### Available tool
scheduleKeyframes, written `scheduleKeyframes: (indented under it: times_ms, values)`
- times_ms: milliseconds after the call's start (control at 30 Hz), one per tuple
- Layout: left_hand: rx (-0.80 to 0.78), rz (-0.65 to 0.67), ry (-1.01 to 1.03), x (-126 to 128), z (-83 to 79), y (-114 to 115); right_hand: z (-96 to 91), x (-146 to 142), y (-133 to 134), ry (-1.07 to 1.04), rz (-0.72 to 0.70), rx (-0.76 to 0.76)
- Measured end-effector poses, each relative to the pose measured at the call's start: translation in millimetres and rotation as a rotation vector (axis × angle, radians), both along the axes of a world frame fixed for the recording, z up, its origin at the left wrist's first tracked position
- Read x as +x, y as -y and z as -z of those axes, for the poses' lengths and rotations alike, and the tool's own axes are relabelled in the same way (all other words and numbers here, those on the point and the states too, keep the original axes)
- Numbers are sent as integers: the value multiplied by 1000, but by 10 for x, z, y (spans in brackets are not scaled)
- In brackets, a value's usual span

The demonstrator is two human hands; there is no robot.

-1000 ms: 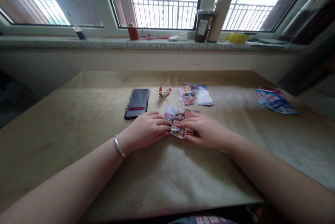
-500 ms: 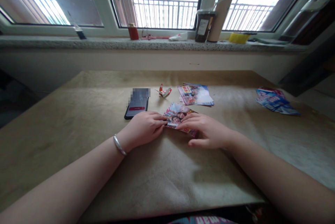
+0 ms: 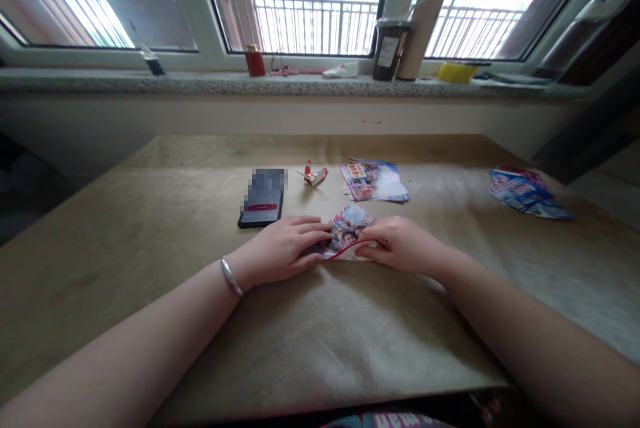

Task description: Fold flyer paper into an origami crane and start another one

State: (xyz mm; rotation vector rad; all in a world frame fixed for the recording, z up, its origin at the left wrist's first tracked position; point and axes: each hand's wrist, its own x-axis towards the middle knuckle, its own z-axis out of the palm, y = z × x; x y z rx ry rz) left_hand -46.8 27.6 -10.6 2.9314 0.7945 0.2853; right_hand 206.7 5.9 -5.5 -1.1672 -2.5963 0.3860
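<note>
Between my two hands lies a colourful printed leaflet point(image 3: 349, 225) with people's pictures on it. Its near right edge is lifted and curled, showing a pale underside. My right hand point(image 3: 400, 243) pinches that edge between thumb and fingers. My left hand point(image 3: 290, 246), with a silver bangle at the wrist, rests flat with its fingertips on the leaflet's left side. Just beyond my left hand is a phone point(image 3: 263, 201), screen up. A small folded red and white paper piece point(image 3: 315, 177) stands past the leaflet.
A stack of printed leaflets point(image 3: 385, 181) lies behind my right hand, and blue and red folded leaflets point(image 3: 527, 193) lie at the far right of the table point(image 3: 310, 341). On the windowsill point(image 3: 200, 85) stand a red container point(image 3: 255, 63), a dark lidded jar point(image 3: 389, 51) and a tall tube point(image 3: 425, 21).
My right hand has closed on the leaflet's near right edge and raised it into a curl. My left hand has shifted slightly right and nearer, its fingers now flatter on the paper.
</note>
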Motion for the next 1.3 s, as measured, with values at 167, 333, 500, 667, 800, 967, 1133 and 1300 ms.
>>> scheduleKeyframes:
  times_ms: [167,333,500,667,800,967,1133,1300]
  values:
    - [-45,48,-30,-5,-50,33,18,-11,-39,-21,143,-105]
    - [-61,97,1,7,-125,80,79,-13,-92,-76,191,-148]
    - [-75,138,43,21,-155,100,94,-42,-82,-59,207,-128]
    - [-83,133,33,17,-136,99,130,-80,-84,-67,211,-99]
    - [-76,175,48,33,-148,114,165,-100,-95,-119,249,-103]
    - [-71,218,71,43,-137,133,189,-117,-110,-212,330,-82]
    - [-78,188,58,39,-92,122,206,-111,-130,-184,232,20]
    - [-54,170,59,58,-35,96,195,-88,-128,-150,163,94]
